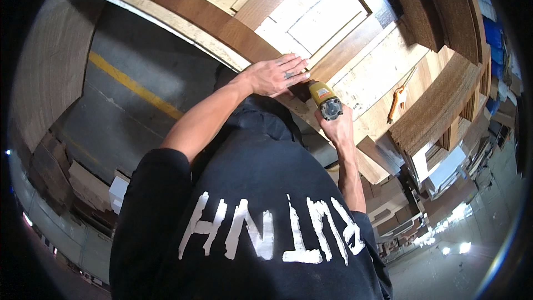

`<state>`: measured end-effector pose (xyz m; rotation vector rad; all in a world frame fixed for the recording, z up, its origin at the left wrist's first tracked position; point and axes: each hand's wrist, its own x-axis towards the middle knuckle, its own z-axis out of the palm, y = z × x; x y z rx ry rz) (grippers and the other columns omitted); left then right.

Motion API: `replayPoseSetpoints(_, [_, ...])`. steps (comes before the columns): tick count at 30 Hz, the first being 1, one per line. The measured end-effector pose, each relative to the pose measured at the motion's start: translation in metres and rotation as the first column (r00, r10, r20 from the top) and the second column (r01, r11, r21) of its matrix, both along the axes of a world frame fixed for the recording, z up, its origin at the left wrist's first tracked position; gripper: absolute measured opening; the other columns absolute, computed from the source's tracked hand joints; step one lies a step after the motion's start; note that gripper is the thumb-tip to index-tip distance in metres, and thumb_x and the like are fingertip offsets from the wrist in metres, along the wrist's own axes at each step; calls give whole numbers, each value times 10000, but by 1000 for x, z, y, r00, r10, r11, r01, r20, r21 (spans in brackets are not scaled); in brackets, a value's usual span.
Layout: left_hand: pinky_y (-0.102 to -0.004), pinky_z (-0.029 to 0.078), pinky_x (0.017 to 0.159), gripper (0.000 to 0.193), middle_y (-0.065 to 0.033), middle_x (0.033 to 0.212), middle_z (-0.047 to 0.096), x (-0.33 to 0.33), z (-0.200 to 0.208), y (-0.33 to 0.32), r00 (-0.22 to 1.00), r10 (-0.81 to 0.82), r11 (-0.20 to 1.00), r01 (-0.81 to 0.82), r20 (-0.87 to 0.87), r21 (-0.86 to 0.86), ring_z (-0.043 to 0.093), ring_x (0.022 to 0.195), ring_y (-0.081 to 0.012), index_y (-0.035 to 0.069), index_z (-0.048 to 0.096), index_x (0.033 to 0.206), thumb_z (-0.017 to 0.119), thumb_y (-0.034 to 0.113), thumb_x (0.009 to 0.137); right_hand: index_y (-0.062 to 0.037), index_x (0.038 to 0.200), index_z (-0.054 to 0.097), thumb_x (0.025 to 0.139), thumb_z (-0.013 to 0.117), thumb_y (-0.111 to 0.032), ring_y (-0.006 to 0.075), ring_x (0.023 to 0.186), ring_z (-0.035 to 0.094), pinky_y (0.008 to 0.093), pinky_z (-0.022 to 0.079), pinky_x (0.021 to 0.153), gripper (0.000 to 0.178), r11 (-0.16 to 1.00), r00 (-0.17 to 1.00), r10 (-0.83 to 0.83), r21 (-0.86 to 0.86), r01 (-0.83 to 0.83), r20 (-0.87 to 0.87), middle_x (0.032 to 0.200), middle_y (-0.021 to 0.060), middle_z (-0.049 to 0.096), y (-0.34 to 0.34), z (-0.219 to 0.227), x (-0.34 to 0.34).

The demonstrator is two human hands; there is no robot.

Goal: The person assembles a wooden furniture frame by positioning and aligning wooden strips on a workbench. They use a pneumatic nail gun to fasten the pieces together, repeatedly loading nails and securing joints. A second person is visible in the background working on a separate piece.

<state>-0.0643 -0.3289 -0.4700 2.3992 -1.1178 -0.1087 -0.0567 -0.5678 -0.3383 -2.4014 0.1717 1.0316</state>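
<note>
My left hand (276, 76) lies flat, fingers stretched out, on the near corner of a brown wooden frame (233, 32). Nothing is gripped in it. Wrapped round the handle of a yellow power tool, which looks like an air stapler or nail gun (322, 95), is my right hand (340, 125). The tool's dark nose points at the frame's corner joint, right beside my left fingertips; whether it touches the wood is hidden. Crosspieces of the frame run away from me across a pale, worn worktable (311, 22).
Right of my hand, an orange hand tool (396, 103) with a slim end lies on the table. Brown wooden panels (444, 100) are stacked along the right. A large wood-grained board (53, 72) stands at the left, next to the grey floor with a yellow line (133, 84).
</note>
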Motion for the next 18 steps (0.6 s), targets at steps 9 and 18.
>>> replayPoseSetpoints(9, [-532,97,1271,859,-163,1642,285,10,16,33,999,43,966,-47,21,254,212,1540,-313,93,364,1562,512,667,941,32,1116,702,784,779,-185,378,879,742,430,566,780,405,997,972,-82,23,79,219,898,258,735,10,3,-17])
replayPoseSetpoints(18, [-542,183,1213,1052,-219,1546,316,62,22,190,985,173,975,-169,-20,147,276,1442,-382,110,219,1615,601,726,852,71,954,705,764,723,-188,295,767,727,395,552,726,322,934,910,-350,159,320,220,813,215,728,122,6,9])
